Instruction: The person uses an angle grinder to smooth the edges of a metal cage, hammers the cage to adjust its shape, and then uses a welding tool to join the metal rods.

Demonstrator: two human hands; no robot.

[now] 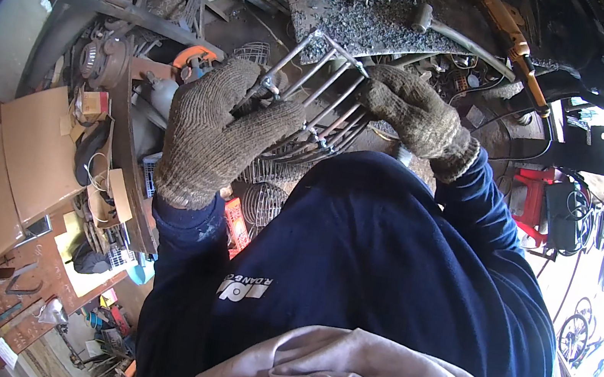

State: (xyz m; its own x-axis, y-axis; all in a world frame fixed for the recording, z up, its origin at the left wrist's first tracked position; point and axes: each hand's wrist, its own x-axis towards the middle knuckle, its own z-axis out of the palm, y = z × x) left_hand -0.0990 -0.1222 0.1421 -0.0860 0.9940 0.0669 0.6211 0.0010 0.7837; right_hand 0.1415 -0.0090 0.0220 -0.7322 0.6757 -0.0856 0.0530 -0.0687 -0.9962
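Observation:
Both of my hands wear thick brown knitted gloves and hold a welded metal rack (310,74) made of parallel rods with a curved, basket-like lower part. My left hand (217,130) is closed on the rack's left side, thumb stretched along the near rods. At the far right corner, the bent fingers of my right hand (417,112) pinch the end of the frame. The rack is tilted in the air in front of my body. Part of its lower side is hidden behind my left glove and my dark blue top.
Ahead is a metal work plate (370,32) strewn with dark scraps, with a hammer (424,18) on it. Wire coils (263,202) lie below the rack. Left are cardboard boxes (32,158) and a bench; right, a red stool (532,201) and a bicycle (575,335).

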